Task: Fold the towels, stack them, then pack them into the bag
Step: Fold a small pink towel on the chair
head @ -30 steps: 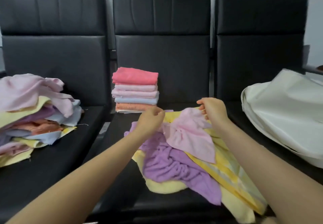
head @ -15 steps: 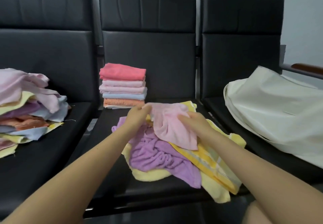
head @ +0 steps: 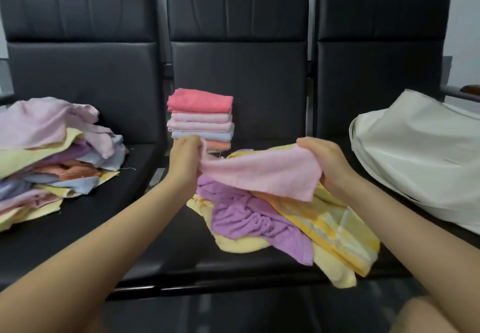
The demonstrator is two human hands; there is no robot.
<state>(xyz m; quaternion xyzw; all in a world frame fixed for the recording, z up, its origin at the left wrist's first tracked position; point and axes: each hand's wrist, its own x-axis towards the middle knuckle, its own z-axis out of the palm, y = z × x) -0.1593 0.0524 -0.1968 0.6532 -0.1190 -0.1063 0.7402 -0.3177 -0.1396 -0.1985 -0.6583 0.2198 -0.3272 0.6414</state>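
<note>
Stretching a pale pink terry towel (head: 262, 174) between both hands, held up off the middle black leatherette chair seat (head: 161, 262), long axis running left-right across the view, near edge drooping toward the camera. Left hand (head: 185, 158) pinches the left end with fingers curled round the cloth; right hand (head: 328, 165) grips the right end, fingers wrapped over the top edge. Both hands at about the same height, so neither is clearly nearer the cloth's middle; left one sits closer to the stack. Towel hangs just above a loose heap: crumpled purple towel (head: 249, 218), yellow checked towel (head: 335, 226), plain pale yellow towel (head: 241, 243) underneath. Folded towel stack (head: 201, 118), coral on top, stands straight behind the left hand at the seat's back, partly hidden by it. Big unfolded pile of mixed towels (head: 52, 156) on the left seat, well apart. Cream fabric bag (head: 420, 161) lies on the right seat, beside the right hand's side. Judgement: early fold step on this towel; next move likely brings the ends together or lays it flat, and the heap below leaves little bare seat, so the fold may get done in the air.
</note>
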